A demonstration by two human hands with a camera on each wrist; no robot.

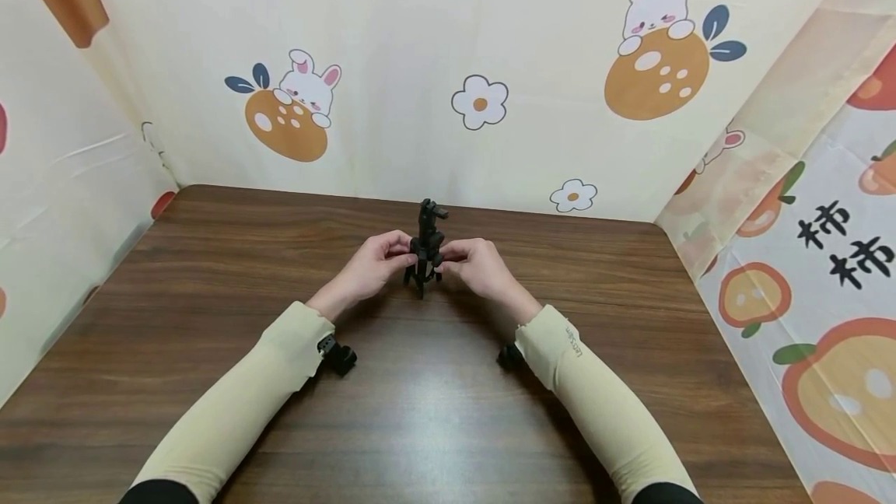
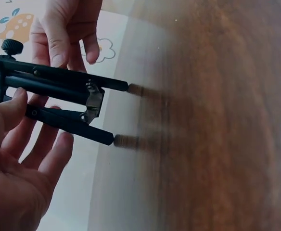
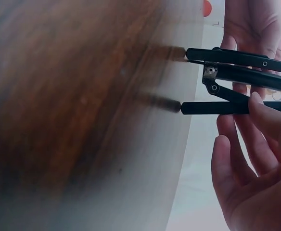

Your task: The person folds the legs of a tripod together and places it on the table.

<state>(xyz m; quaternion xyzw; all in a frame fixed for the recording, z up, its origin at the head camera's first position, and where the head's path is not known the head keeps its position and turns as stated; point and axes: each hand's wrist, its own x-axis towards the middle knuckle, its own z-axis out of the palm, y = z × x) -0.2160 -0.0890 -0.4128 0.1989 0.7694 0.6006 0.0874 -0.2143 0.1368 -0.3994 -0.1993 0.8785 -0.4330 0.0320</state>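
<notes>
A small black tripod (image 1: pixel 425 243) stands upright near the far side of the table, its legs partly spread. My left hand (image 1: pixel 369 271) holds it from the left; in the left wrist view that thumb lies against a leg (image 2: pixel 73 127), with the fingers behind. From the other side my right hand (image 1: pixel 483 269) pinches another leg (image 3: pixel 212 108) between thumb and fingers. The leg tips meet their reflections on the tabletop in both wrist views. A ribbed knob (image 2: pixel 12 46) sticks out from the tripod's upper part. Metal brackets join the legs to the centre column.
The brown wood-grain table (image 1: pixel 420 426) reaches back to a patterned cloth wall (image 1: pixel 392 37). Other printed cloths hang along the left and right sides. Black wrist cameras (image 1: pixel 337 356) sit under both pale sleeves, close to the tabletop.
</notes>
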